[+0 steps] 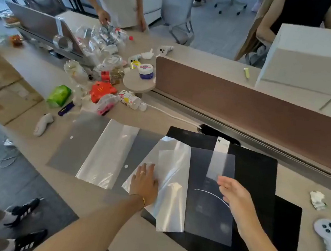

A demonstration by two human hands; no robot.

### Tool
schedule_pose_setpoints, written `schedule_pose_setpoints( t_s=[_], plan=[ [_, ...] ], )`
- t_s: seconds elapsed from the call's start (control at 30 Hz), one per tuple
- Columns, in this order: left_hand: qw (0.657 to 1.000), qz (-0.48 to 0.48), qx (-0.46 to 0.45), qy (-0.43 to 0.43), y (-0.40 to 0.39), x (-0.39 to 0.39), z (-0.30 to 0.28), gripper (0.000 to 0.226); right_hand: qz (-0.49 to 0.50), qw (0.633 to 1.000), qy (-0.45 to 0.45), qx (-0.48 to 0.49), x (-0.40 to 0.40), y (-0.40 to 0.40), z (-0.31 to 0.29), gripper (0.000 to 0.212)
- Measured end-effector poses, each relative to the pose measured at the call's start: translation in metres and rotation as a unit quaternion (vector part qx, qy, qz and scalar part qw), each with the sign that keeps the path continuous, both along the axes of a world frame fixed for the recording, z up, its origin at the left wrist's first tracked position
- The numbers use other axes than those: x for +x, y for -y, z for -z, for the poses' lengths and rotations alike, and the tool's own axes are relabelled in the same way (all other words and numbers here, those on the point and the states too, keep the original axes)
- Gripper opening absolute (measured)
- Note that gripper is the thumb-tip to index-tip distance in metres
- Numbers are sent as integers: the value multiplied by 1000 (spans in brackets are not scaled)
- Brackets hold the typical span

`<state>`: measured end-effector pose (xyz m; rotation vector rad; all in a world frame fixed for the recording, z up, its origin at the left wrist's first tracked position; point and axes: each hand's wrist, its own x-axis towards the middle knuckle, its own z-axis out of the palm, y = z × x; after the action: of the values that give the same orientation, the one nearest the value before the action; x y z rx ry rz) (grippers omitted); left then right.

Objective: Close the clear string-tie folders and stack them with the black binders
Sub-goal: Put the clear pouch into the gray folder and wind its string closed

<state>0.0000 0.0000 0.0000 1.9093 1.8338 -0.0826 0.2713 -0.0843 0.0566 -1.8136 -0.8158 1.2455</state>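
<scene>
A clear string-tie folder lies on the black binders at the near right of the desk, its flap folded over and its white string curving across the front. My left hand rests flat on the folder's left edge, fingers apart. Just above the folder's right side my right hand hovers, blurred, with fingers spread and nothing in it. A second clear folder lies spread out flat on the desk to the left, with two white buttons showing.
A brown divider runs along the desk's far side with a white box behind it. Clutter of bags, bottles and a red carton fills the far left. White controllers lie at the left and near right. People stand across the desk.
</scene>
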Motion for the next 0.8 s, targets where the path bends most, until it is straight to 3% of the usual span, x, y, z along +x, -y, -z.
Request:
schedule_pose_setpoints(
  t_s=[0.1,0.17,0.33,0.53,0.8],
  plan=[
    [999,-48,-14,1,-20,-24,18,57,54,988,120,-83,-1,-8,32,33],
    [997,-74,-27,9,-28,-35,30,55,84,977,141,-136,3,-8,51,46],
    [994,-68,-70,49,-27,-40,46,52,145,969,48,-195,2,-16,74,71],
    [986,-104,-61,113,-16,-31,45,48,181,965,59,-179,-2,-17,86,19],
    [967,-129,-119,184,18,23,36,75,210,968,-5,-135,-8,-15,80,18]
  ],
)
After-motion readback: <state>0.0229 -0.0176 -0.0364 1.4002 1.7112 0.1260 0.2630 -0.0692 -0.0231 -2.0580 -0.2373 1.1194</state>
